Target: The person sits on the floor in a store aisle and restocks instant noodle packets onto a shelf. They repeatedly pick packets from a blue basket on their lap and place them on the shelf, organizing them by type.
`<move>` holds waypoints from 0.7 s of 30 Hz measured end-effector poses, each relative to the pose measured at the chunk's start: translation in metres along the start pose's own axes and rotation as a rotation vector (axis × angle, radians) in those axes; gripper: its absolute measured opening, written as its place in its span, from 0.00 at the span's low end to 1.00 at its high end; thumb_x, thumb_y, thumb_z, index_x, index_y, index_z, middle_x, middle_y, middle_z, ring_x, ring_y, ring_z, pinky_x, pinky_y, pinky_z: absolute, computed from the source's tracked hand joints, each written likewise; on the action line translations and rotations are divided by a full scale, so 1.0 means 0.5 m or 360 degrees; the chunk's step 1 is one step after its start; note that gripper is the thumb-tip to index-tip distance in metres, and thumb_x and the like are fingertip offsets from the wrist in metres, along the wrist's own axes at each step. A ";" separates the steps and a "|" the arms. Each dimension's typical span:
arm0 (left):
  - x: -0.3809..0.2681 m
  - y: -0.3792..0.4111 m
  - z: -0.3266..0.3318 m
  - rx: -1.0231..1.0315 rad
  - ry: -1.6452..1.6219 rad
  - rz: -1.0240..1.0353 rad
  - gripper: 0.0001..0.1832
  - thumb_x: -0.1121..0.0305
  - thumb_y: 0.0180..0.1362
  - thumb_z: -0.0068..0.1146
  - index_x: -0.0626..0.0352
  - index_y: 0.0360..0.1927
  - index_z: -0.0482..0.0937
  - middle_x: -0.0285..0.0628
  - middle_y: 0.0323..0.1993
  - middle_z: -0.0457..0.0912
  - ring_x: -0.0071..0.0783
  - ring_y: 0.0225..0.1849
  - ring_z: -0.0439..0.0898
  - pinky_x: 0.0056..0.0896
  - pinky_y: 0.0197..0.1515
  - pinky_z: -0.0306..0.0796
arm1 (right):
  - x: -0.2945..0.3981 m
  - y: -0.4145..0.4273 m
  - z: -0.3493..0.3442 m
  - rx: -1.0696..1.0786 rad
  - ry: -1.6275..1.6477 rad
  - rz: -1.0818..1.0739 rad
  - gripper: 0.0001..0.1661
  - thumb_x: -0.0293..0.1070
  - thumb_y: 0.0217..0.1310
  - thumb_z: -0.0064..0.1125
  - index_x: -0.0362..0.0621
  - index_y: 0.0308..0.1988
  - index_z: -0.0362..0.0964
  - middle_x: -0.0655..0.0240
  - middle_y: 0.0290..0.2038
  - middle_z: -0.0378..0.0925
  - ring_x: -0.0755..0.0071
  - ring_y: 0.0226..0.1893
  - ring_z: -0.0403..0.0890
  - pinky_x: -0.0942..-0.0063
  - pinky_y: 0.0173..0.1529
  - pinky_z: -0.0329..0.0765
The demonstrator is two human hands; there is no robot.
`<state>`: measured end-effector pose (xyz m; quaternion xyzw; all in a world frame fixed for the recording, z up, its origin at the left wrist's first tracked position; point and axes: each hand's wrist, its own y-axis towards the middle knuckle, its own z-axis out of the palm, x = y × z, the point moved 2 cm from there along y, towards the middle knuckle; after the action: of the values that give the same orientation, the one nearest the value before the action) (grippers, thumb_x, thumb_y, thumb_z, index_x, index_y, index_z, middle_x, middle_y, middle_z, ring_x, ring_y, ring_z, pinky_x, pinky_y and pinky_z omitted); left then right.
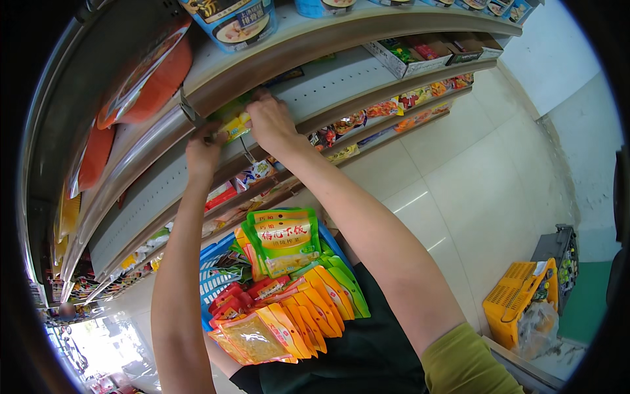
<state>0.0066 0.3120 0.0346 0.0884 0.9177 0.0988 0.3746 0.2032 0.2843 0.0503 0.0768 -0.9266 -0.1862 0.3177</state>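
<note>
Both my hands reach into a grey metal shelf (339, 91) under the shelf above. Between them is a yellow and green food packet (237, 127). My right hand (269, 115) grips its right side, fingers curled. My left hand (203, 150) is at the packet's left edge, its fingertips blurred, so its hold is unclear. Below my arms, a blue plastic basket (212, 280) rests against my lap. It is heaped with green pouches (285, 241), orange pouches with clear windows (256, 337) and red packets (230, 301).
Blue instant-noodle tubs (238, 24) and an orange bowl pack (152, 79) stand on the shelf above. A cardboard display box (413, 56) sits further right. Lower shelves carry bagged snacks (381, 108). A yellow basket (512, 295) and a grey crate (558, 261) stand on the tiled floor.
</note>
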 end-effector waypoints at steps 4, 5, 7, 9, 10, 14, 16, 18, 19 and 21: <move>-0.002 0.000 0.012 0.0065 0.0074 0.0123 0.20 0.67 0.53 0.72 0.50 0.51 0.87 0.44 0.42 0.87 0.37 0.39 0.84 0.36 0.47 0.77 | -0.010 -0.007 0.018 -0.0138 -0.0182 -0.0079 0.09 0.25 0.50 0.65 0.41 0.35 0.84 0.51 0.48 0.80 0.49 0.49 0.82 0.56 0.54 0.78; -0.005 0.004 0.014 0.0036 0.0122 0.0200 0.20 0.68 0.54 0.71 0.50 0.52 0.87 0.44 0.43 0.87 0.35 0.40 0.84 0.36 0.47 0.77 | -0.010 -0.008 0.021 -0.0115 -0.0227 -0.0068 0.09 0.26 0.51 0.63 0.42 0.35 0.85 0.52 0.47 0.81 0.51 0.50 0.81 0.57 0.55 0.77; 0.004 0.009 0.018 -0.0029 0.0225 0.0348 0.20 0.70 0.55 0.69 0.52 0.53 0.86 0.43 0.44 0.88 0.33 0.40 0.84 0.35 0.48 0.77 | -0.008 -0.006 0.029 -0.0098 -0.0283 -0.0076 0.10 0.27 0.53 0.60 0.43 0.35 0.85 0.53 0.47 0.81 0.53 0.50 0.81 0.58 0.56 0.76; 0.011 0.015 0.022 -0.0080 0.0265 0.0488 0.20 0.71 0.55 0.68 0.51 0.53 0.85 0.44 0.46 0.87 0.39 0.42 0.84 0.39 0.50 0.77 | -0.008 -0.002 0.034 -0.0115 -0.0317 -0.0104 0.10 0.28 0.55 0.59 0.42 0.36 0.85 0.53 0.49 0.80 0.53 0.50 0.81 0.59 0.55 0.76; 0.014 0.018 0.025 -0.0106 0.0285 0.0560 0.20 0.72 0.55 0.67 0.51 0.53 0.85 0.45 0.46 0.87 0.42 0.44 0.85 0.40 0.51 0.77 | -0.010 0.000 0.038 -0.0102 -0.0322 -0.0097 0.10 0.28 0.55 0.58 0.42 0.36 0.85 0.54 0.49 0.80 0.54 0.50 0.81 0.60 0.56 0.76; 0.004 0.028 0.042 -0.0199 0.0434 0.0726 0.22 0.73 0.55 0.65 0.49 0.55 0.83 0.45 0.50 0.86 0.51 0.51 0.82 0.47 0.59 0.73 | -0.025 0.005 0.047 -0.0150 -0.0328 -0.0104 0.12 0.29 0.56 0.59 0.41 0.39 0.85 0.55 0.51 0.79 0.53 0.50 0.81 0.58 0.59 0.72; 0.009 0.031 0.050 -0.0201 0.0465 0.0749 0.23 0.73 0.55 0.64 0.46 0.56 0.83 0.46 0.51 0.85 0.54 0.54 0.80 0.49 0.62 0.71 | -0.018 0.005 0.034 -0.0040 -0.0374 -0.0073 0.14 0.30 0.56 0.59 0.41 0.42 0.84 0.56 0.52 0.79 0.52 0.52 0.80 0.52 0.61 0.69; 0.020 0.033 0.048 -0.0155 0.0485 0.0641 0.24 0.73 0.55 0.64 0.44 0.57 0.82 0.46 0.53 0.84 0.54 0.56 0.79 0.49 0.64 0.70 | 0.002 0.008 -0.003 0.0243 -0.0477 0.0010 0.17 0.32 0.57 0.60 0.41 0.47 0.83 0.57 0.52 0.80 0.52 0.54 0.78 0.45 0.63 0.66; 0.022 0.033 0.049 -0.0128 0.0496 0.0591 0.24 0.73 0.55 0.65 0.43 0.57 0.82 0.47 0.53 0.84 0.54 0.57 0.79 0.49 0.64 0.70 | 0.002 0.017 -0.016 0.0426 -0.0455 0.0078 0.20 0.32 0.58 0.60 0.41 0.50 0.82 0.56 0.55 0.78 0.51 0.57 0.76 0.43 0.64 0.64; 0.024 0.029 0.043 -0.0128 0.0464 0.0526 0.28 0.76 0.53 0.64 0.44 0.59 0.82 0.51 0.56 0.81 0.57 0.60 0.76 0.52 0.67 0.68 | -0.001 0.044 -0.032 0.0794 -0.0401 0.0205 0.25 0.33 0.59 0.60 0.42 0.57 0.79 0.54 0.60 0.75 0.48 0.64 0.70 0.37 0.66 0.59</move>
<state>0.0146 0.3315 0.0151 0.2073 0.9304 0.2072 0.2199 0.2131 0.2998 0.0703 0.0700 -0.9789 0.0600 0.1825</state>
